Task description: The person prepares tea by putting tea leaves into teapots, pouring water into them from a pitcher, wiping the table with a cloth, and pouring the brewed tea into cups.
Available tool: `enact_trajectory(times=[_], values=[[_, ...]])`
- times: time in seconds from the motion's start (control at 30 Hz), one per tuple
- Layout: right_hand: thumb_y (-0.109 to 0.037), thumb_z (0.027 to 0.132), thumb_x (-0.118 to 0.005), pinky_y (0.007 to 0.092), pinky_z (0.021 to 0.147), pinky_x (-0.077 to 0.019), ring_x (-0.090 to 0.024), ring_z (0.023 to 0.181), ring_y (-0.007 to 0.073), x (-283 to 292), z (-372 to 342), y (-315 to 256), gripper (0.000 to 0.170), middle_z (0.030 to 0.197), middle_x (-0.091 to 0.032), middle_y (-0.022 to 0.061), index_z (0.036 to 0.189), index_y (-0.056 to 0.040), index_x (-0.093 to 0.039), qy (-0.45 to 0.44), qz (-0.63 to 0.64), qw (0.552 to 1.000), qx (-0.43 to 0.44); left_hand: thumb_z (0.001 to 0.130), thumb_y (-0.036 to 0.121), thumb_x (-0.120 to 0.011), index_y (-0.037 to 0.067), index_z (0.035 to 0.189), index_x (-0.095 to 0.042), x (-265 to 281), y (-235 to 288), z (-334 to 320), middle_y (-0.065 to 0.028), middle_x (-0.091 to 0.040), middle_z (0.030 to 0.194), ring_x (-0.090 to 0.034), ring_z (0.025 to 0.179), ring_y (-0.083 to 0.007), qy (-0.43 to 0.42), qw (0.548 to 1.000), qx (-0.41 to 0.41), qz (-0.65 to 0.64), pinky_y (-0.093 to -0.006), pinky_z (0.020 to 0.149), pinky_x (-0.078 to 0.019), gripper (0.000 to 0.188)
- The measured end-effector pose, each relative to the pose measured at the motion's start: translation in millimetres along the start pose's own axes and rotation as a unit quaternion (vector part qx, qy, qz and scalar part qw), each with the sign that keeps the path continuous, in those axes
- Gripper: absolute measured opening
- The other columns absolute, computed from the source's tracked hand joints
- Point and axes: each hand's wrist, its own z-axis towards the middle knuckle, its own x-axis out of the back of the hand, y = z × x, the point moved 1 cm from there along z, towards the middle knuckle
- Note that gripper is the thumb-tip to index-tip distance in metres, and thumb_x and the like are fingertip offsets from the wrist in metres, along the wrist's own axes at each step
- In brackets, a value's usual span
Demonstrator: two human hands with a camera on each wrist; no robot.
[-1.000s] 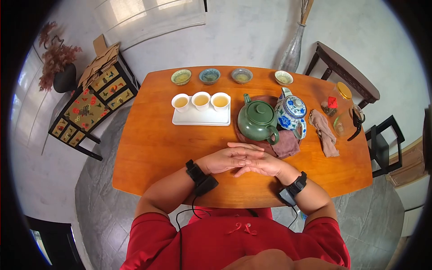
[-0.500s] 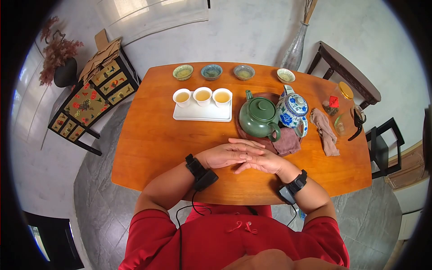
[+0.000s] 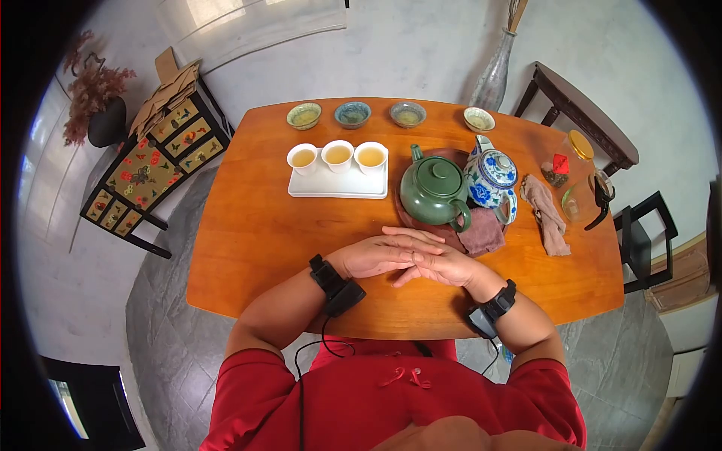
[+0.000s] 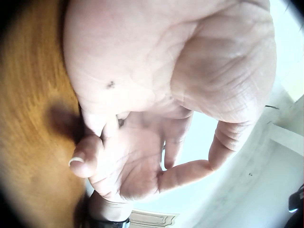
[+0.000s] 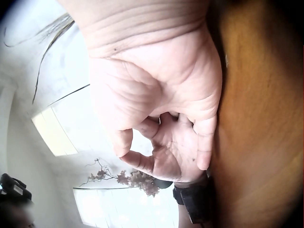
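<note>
In the head view my left hand (image 3: 371, 256) and right hand (image 3: 450, 264) rest together near the front of the table (image 3: 248, 248), fingers overlapping and loosely interlaced. Both wrist views show the palms facing each other with the thumbs touching at their tips. Neither hand holds an object. Just beyond them, a green teapot (image 3: 435, 186) and a blue-and-white teapot (image 3: 492, 179) stand on a round brown tray (image 3: 406, 219). A folded brown cloth (image 3: 481, 231) lies at that tray's front edge, close to my right hand.
A white tray (image 3: 338, 188) carries three white cups (image 3: 338, 155) of tea. Several patterned bowls (image 3: 353, 114) line the far edge. At right are a crumpled cloth (image 3: 547, 216), a yellow-lidded jar (image 3: 560, 165) and a glass pitcher (image 3: 579, 201).
The head view has tilted slightly, so the table and its things appear a little higher. The hands keep their joined pose, and nothing on the table has been moved.
</note>
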Motion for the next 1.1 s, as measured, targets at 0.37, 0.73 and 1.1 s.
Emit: enact_trajectory(times=[0.37,0.73,1.1], values=[[-0.026,0.093,-0.064,0.0504,0.095,-0.0512,-0.046,0.128,0.0273,-0.3,0.2,-1.4,0.076,0.152,-0.027,0.0093,0.151,-0.0042,-0.02,0.006,-0.003,1.0,-0.014,0.098,0.022,-0.051,0.002,0.134,-0.054,-2.9,6.2,-1.1,-0.0173,-0.035,0.148,-0.026,0.143,-0.0287,-0.005,1.0,-0.007,0.026,-0.0459,0.112,-0.0288,0.041],[-0.027,0.094,-0.064,0.0479,0.096,-0.051,-0.045,0.129,0.0264,-0.6,0.2,-2.0,0.073,0.153,-0.025,0.0081,0.15,-0.0049,-0.022,0.008,-0.004,1.0,-0.009,0.097,0.013,-0.049,0.003,0.136,-0.052,-4.1,7.1,-1.8,-0.0149,-0.034,0.149,-0.03,0.141,-0.0263,-0.019,1.0,-0.006,-0.011,-0.0426,0.113,-0.0283,0.04],[-0.01,0.093,-0.063,0.0452,0.095,-0.0523,-0.056,0.116,0.0274,-6.1,0.6,-5.5,0.072,0.142,-0.038,0.013,0.151,-0.0036,-0.021,0.034,-0.002,0.999,-0.041,0.096,0.025,-0.054,0.001,0.135,-0.052,-2.9,6.9,0.1,-0.0184,-0.033,0.149,-0.025,0.144,-0.0297,-0.009,0.997,-0.003,0.074,-0.046,0.112,-0.0281,0.045]])
